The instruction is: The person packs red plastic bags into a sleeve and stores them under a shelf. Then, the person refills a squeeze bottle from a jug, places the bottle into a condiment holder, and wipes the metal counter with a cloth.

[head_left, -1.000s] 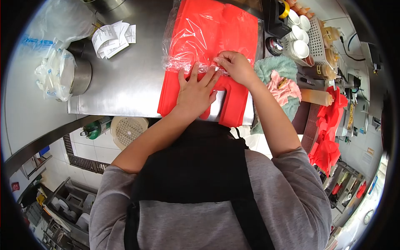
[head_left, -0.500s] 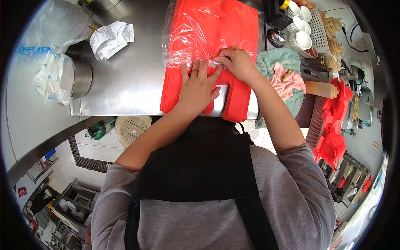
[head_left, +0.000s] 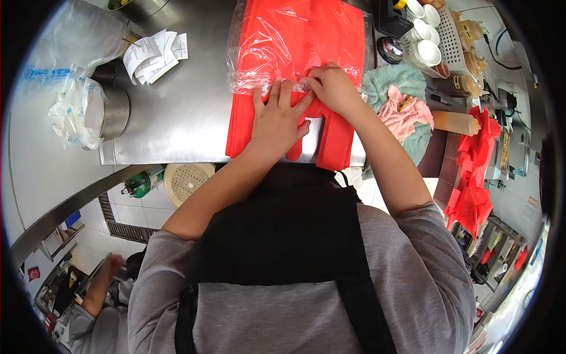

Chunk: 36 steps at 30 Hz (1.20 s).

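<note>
A stack of red fabric bags (head_left: 240, 127) with cut-out handles lies flat on the steel counter, partly inside a clear plastic wrapper (head_left: 240, 81). The wrapper's crumpled edge runs across the bags. My left hand (head_left: 277, 121) rests on the bags with fingers spread, its fingertips at that edge. Beside it, my right hand (head_left: 333, 88) is closed in a pinch at the wrapper's edge. What sits exactly between its fingertips is hard to see. The handle ends hang toward the counter's front edge.
A green cloth (head_left: 383, 82) and a pink cloth (head_left: 407, 112) lie right of the bags. Beyond them are white cups (head_left: 427, 53) and a sauce bottle (head_left: 457, 123). Receipts (head_left: 153, 56) and a metal pot (head_left: 116, 112) stand left. Another person's arm (head_left: 100, 289) shows lower left.
My hands stay at the wrapper's edge with only slight finger movement. Another person's arm and body have come into view at lower left.
</note>
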Available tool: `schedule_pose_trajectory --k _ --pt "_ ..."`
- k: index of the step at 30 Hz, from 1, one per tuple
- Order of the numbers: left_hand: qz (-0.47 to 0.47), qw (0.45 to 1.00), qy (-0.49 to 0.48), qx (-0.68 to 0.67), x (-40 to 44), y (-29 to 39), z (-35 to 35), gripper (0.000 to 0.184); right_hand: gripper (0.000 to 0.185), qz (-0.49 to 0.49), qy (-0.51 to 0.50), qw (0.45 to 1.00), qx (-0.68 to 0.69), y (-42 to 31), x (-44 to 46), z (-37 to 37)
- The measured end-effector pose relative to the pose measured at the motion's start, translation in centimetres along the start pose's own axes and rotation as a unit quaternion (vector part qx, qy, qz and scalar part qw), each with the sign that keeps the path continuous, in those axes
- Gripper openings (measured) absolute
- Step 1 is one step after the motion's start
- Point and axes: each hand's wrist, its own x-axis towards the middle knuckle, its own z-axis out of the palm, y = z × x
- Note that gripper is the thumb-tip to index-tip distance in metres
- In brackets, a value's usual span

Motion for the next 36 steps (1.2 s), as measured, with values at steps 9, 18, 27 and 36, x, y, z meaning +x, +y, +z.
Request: schedule_pose_trajectory --k 9,18,27,36 --pt "-0.006 1.0 -0.007 0.0 0.0 0.0 0.3 0.059 0.03 -0.021 0.007 0.997 -0.079 0.4 0.5 0.8" --pt "0.028 0.998 -0.014 0.058 0.0 0.3 0.6 0.064 0.055 0.06 -0.013 0.95 -0.307 0.0 1.0 -0.7" --pt "0.001 0.999 -0.015 0.041 1.1 1.5 -0.9 0.072 0.029 0.041 0.162 0.972 -0.164 5.7 -0.3 -7.3" --pt "0.039 0.999 0.021 -0.028 2.8 2.1 0.6 0.081 0.031 0.262 0.333 0.904 0.062 20.0 5.4 -16.5"
